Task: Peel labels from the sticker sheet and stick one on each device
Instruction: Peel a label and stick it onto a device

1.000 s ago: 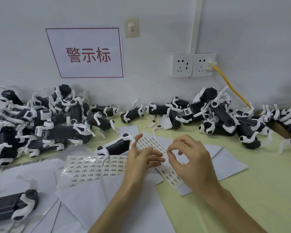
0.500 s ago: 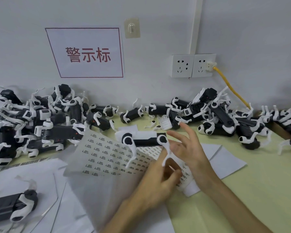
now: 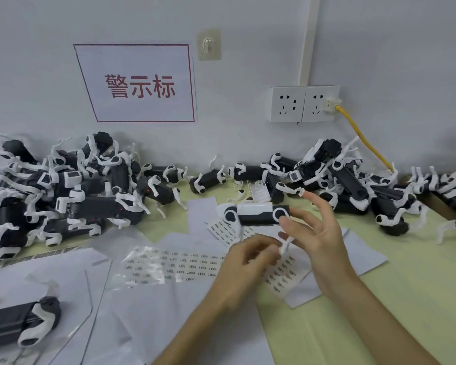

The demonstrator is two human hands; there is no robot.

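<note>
Device heap [image 3: 63,196] blocks left; open tabletop [image 3: 419,299] front-right.

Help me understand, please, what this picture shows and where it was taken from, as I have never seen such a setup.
There is no machine here: a person works with bare hands, and the single camera sits on their head, looking forward and down. On the table lie sticker sheets on white paper, with piles of small black-and-white devices along the wall. One device is held up over the sheets; the left hand, blurred, seems to pinch one of its white legs. The right hand is spread open beside it, with a small label on its index fingertip, probably meant for that device. On the wall hang a sign and a socket with a yellow cable.
</note>
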